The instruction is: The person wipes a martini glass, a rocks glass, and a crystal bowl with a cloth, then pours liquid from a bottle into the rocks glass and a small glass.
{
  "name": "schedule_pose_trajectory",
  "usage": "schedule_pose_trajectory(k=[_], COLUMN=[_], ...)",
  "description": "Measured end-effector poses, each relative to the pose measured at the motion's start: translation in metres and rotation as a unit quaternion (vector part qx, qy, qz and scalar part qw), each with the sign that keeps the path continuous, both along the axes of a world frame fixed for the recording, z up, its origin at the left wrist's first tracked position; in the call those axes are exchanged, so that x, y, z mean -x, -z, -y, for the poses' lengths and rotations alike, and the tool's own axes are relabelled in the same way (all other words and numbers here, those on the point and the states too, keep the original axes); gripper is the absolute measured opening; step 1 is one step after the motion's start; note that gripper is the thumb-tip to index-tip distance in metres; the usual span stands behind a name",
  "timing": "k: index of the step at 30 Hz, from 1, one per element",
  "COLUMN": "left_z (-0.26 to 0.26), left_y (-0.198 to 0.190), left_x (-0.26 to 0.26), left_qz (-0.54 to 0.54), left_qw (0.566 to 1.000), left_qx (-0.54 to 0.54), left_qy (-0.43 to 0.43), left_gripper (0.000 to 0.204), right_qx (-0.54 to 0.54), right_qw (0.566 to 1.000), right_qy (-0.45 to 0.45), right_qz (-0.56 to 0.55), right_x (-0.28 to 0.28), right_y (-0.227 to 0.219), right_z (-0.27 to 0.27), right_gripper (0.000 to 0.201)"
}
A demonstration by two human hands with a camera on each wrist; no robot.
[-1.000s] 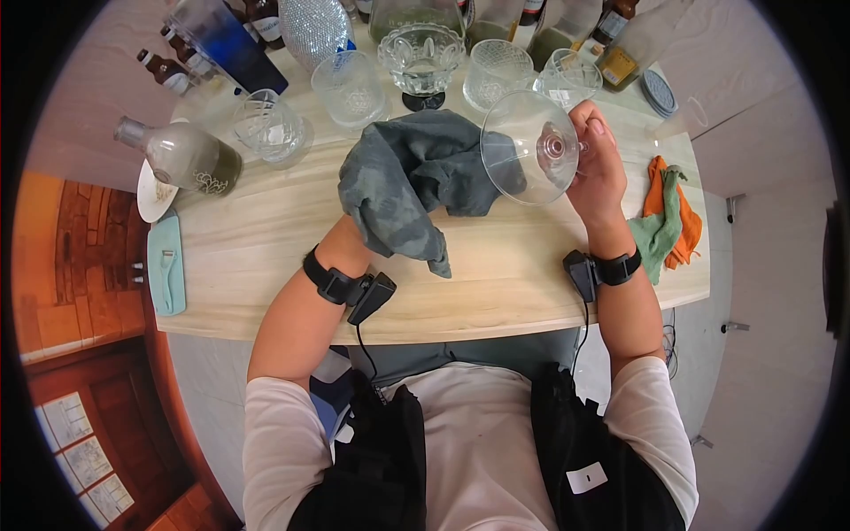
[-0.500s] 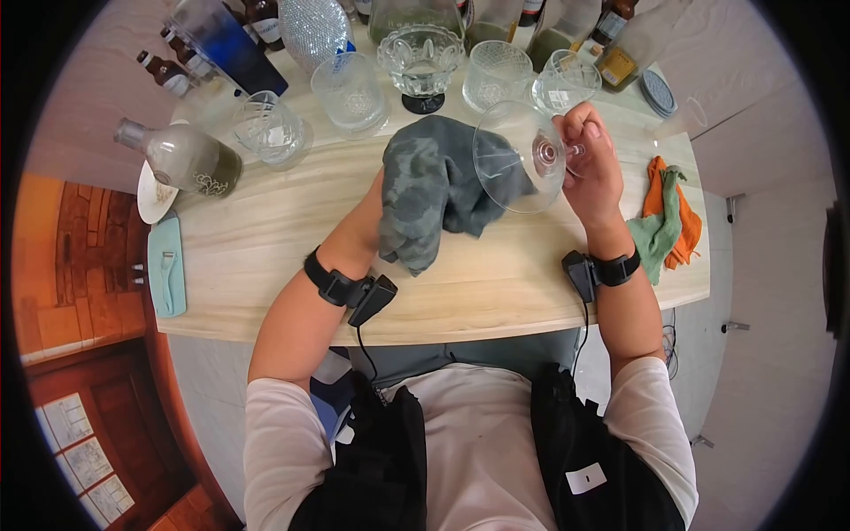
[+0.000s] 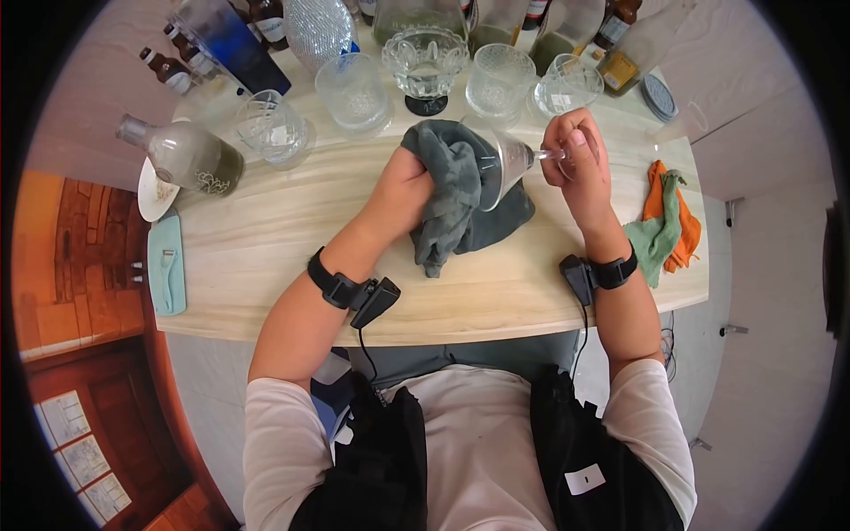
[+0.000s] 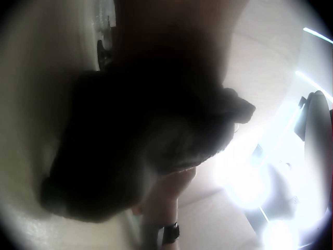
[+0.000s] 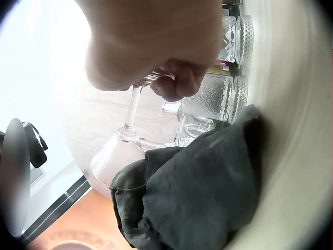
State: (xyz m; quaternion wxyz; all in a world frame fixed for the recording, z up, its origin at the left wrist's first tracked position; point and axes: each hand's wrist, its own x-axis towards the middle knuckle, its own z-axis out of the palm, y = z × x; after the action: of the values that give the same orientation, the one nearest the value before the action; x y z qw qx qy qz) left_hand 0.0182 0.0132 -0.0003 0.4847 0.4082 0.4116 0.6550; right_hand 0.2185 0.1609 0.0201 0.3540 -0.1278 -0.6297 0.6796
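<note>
Close to the near left corner of the worktop (image 3: 226, 283), a smooth teal case (image 3: 166, 265) lies along the left edge. Along the right edge, an orange cloth (image 3: 684, 239) and a soft green cloth (image 3: 655, 237) overlap in a crumpled heap.

Farther in, around the middle, the left hand (image 3: 403, 193) is clamped on a grey cloth (image 3: 453, 217), thumb bent into it; the other fingers are buried, and the left wrist view is too dark to show them. The matte fabric falls in deep, loose folds. The right hand (image 3: 580, 168) is curled round the stem of a clear stemmed glass (image 3: 513, 166), toward its foot, holding it above the worktop.

Half a second ago the glass showed its round mouth; now it has swung sideways, stem nearly level, with the flared, conical bowl facing the cloth. The left hand, covered by cloth then, has come into sight. Cloth and rim now meet, which suggests the bowl is being worked with the fabric; how deep it reaches inside is unclear.

Beyond, toward the far edge, stand four patterned glass tumblers (image 3: 352, 96) and a heavy, scalloped footed bowl (image 3: 427, 66) on a black base. Behind them are a glittering silver bottle (image 3: 320, 34) and glossy brown bottles (image 3: 267, 22).
</note>
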Motion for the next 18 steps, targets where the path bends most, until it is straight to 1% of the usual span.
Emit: schedule_pose_trajectory(k=[1, 2, 4, 5, 6, 7, 8, 9, 10, 11, 12, 15, 16, 18], left_z=[0.000, -0.001, -0.001, -0.001, -0.001, 0.000, 0.002, 0.003, 0.004, 0.003, 0.003, 0.003, 0.004, 0.004], left_y=[0.000, 0.001, 0.004, 0.005, 0.005, 0.003, 0.001, -0.001, 0.000, 0.000, 0.001, 0.000, -0.001, 0.000], left_x=[0.001, 0.001, 0.002, 0.003, 0.004, 0.005, 0.005, 0.006, 0.007, 0.007, 0.007, 0.008, 0.007, 0.008], left_qz=[-0.001, 0.005, 0.011, 0.016, 0.021, 0.021, 0.021, 0.021, 0.022, 0.022, 0.017, 0.003, 0.002, 0.000], left_qw=[1.000, 1.000, 0.999, 0.998, 0.997, 0.997, 0.996, 0.994, 0.995, 0.996, 0.996, 0.997, 0.996, 0.996], left_qx=[-0.001, -0.002, -0.005, -0.004, -0.003, -0.006, 0.017, 0.039, 0.014, 0.011, 0.010, 0.017, 0.021, 0.026], left_qy=[-0.001, -0.016, -0.031, -0.056, -0.079, -0.075, -0.087, -0.098, -0.095, -0.090, -0.089, -0.079, -0.081, -0.082], left_gripper=[0.029, 0.028, 0.027, 0.028, 0.028, 0.028, 0.028, 0.028, 0.026, 0.026, 0.026, 0.027, 0.027, 0.028], right_qx=[0.025, 0.024, -0.030, -0.032, -0.074, -0.116, -0.119, -0.122, -0.179, -0.235, -0.237, -0.359, -0.360, -0.374], right_qw=[1.000, 1.000, 0.999, 0.999, 0.996, 0.990, 0.986, 0.986, 0.973, 0.957, 0.957, 0.923, 0.923, 0.912], right_qy=[0.002, 0.001, -0.023, -0.022, -0.033, -0.043, -0.063, -0.056, -0.063, -0.070, -0.065, -0.041, -0.039, -0.015], right_qz=[-0.003, -0.004, 0.027, 0.026, 0.048, 0.070, 0.102, 0.103, 0.129, 0.156, 0.156, 0.131, 0.130, 0.167], right_x=[-0.001, -0.001, -0.002, -0.002, -0.001, -0.002, -0.006, -0.009, -0.009, -0.009, -0.008, -0.004, -0.004, -0.006], right_y=[0.000, 0.000, -0.002, -0.004, -0.009, -0.013, -0.012, -0.016, -0.020, -0.023, -0.023, -0.016, -0.017, -0.019], right_z=[-0.001, -0.003, -0.005, -0.005, -0.002, -0.002, -0.007, -0.008, -0.007, -0.007, -0.006, -0.004, -0.003, 0.000], right_gripper=[0.020, 0.020, 0.016, 0.016, 0.015, 0.014, 0.012, 0.012, 0.012, 0.011, 0.011, 0.015, 0.015, 0.011])
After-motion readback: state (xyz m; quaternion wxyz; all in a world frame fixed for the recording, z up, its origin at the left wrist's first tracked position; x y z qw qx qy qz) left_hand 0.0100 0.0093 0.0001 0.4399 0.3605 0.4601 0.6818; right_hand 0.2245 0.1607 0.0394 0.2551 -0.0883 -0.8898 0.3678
